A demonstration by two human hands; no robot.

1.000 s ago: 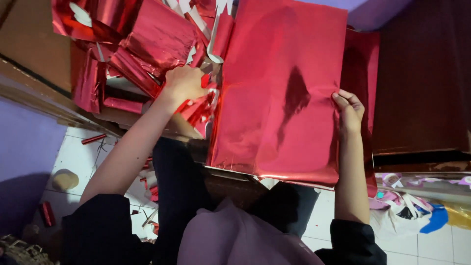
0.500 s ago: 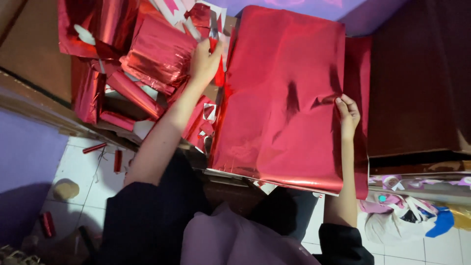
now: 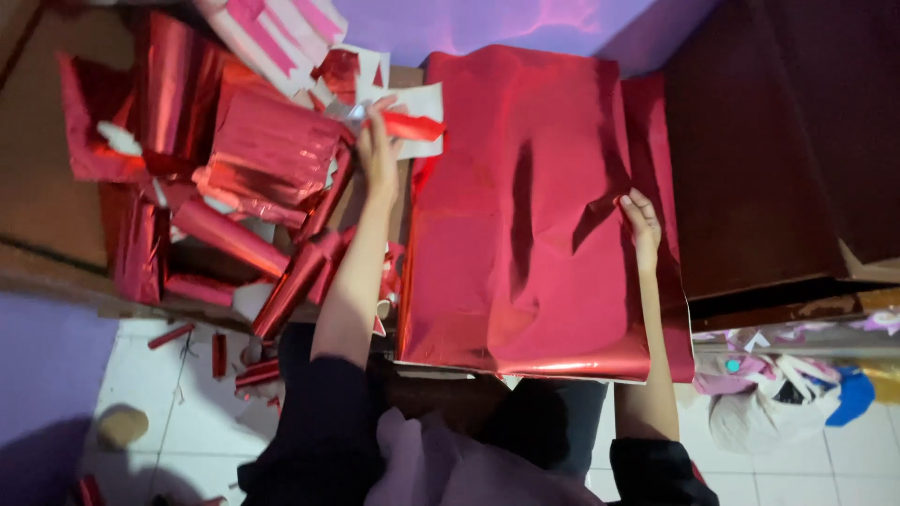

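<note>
A large sheet of shiny red foil paper (image 3: 525, 206) lies flat on a dark wooden surface (image 3: 750, 169). My right hand (image 3: 641, 217) rests on its right side, fingers pressing the creased foil down. My left hand (image 3: 378, 150) reaches far forward to the left of the sheet and holds a small red foil scrap (image 3: 410, 125) among white paper pieces (image 3: 417, 98). To the left sits a heap of red foil-wrapped boxes and rolls (image 3: 234, 178).
Red foil rolls (image 3: 291, 281) lean over the surface's front edge, and scraps (image 3: 217, 354) lie on the white tiled floor below. A pile of paper and a blue thing (image 3: 797, 384) sits at the lower right. A purple wall (image 3: 487, 23) is behind.
My left hand has stretched farther forward past the foil heap and taken hold of a small red scrap. My right hand has stayed on the sheet's right side.
</note>
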